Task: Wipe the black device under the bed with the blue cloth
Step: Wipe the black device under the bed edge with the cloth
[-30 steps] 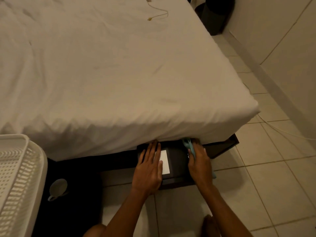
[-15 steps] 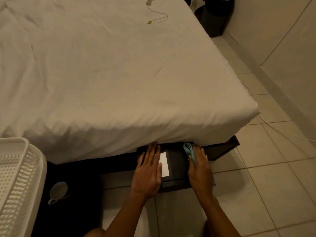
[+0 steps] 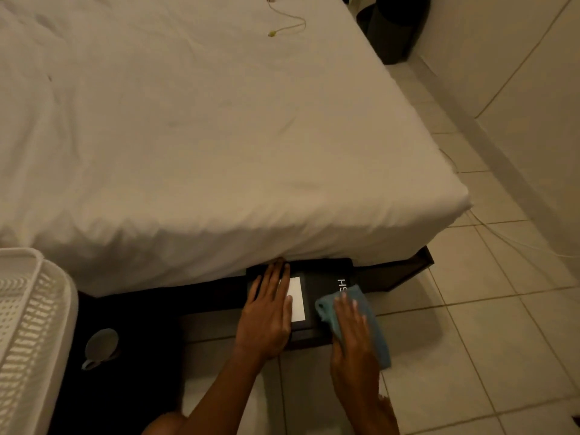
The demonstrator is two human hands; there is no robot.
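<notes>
Since 0.5 s ago the right hand point(image 3: 351, 334) has pulled back toward the person and the blue cloth point(image 3: 370, 321), then a thin bunched strip at the fingers, now lies spread flat under the palm; white letters on the device are now uncovered.

Left to right: white slatted plastic basket point(image 3: 28, 318) at the left edge, standing on the floor beside the bed. Near it, a small pale cup with a handle point(image 3: 100, 345) lies on a dark patch of floor, in shadow. White-sheeted mattress point(image 3: 188, 136) fills the upper frame, with a thin yellowish cable point(image 3: 287, 25) lying on top near the far edge.

Black flat rectangular device point(image 3: 320, 287) pokes out from under the mattress edge onto the dark bed base, near half visible. Left hand point(image 3: 266, 315) lies flat on the device's left part, fingers together and stretched forward, tips touching the sheet's hem, gripping nothing. White rectangular label point(image 3: 296, 298) sits just right of the left thumb; any print on it is too small to tell. White letters on the device top read "H" and part of "S" point(image 3: 342, 285), rotated sideways; the rest is hidden by the cloth.

Right hand is flat and spread, fingers slightly apart, pressing the cloth onto the device's right near corner; the cloth overhangs onto the beige tiled floor point(image 3: 470, 340). Dark bin point(image 3: 395, 23) stands in the top right corner by the wall.
</notes>
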